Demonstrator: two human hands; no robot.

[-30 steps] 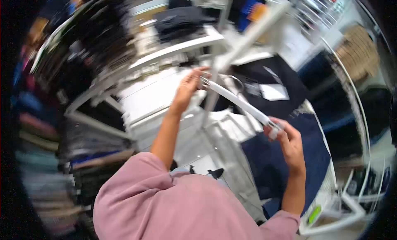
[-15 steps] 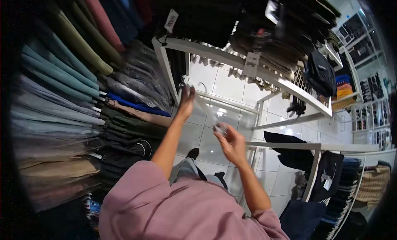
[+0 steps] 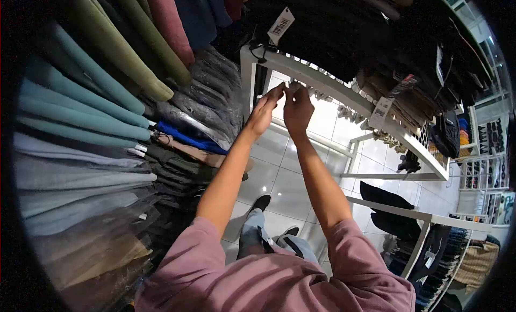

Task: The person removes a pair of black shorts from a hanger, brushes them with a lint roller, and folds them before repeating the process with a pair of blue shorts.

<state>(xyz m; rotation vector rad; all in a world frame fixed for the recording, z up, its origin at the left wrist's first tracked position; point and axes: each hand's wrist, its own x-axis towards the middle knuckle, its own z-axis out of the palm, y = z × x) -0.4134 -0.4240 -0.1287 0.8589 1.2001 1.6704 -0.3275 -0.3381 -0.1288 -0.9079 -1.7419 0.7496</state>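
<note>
Both hands are raised close together under the rail of a white rack (image 3: pixel 317 75). My left hand (image 3: pixel 263 112) has its fingers bent and drawn together at the tips; what they hold, if anything, is hidden. Beside it on the right, my right hand (image 3: pixel 298 110) is closed, its fingertips near those of the left. Something small and pale shows at its fingertips, too unclear to name. Hanger clips (image 3: pixel 349 114) hang beneath the rack just right of the hands. A white price tag (image 3: pixel 281 26) dangles above them.
Folded garments in teal (image 3: pixel 80 121), olive and pink fill the left side, with plastic-wrapped clothes (image 3: pixel 207 97) beside them. Dark clothes lie on the rack above. A lower white rail (image 3: pixel 430 218) with hanging jeans stands at the right. Tiled floor (image 3: pixel 285 188) shows below.
My right hand has moved up and inward beside my left hand. The clear hanger-like piece between the hands no longer shows. The view has shifted, with the racks lying farther right.
</note>
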